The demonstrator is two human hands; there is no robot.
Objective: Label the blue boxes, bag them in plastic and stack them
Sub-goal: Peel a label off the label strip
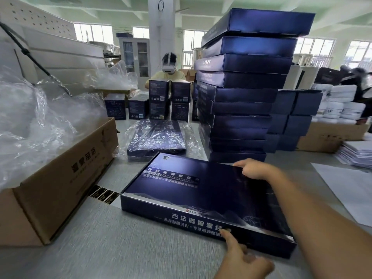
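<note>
Gripping far edge of blue box point(191, 198) on desk point(112, 250): right hand point(254, 170), fingers curled over it. Left hand point(243, 259) holds nothing, straight index finger touching box near side. Stack of blue boxes point(243, 93) just beyond right hand.

Left hand point(243, 260) cut off below; blue box point(217, 194) fine print blurred.

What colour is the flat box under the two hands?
The flat box is dark blue with white lettering; the head view shows it.
</note>
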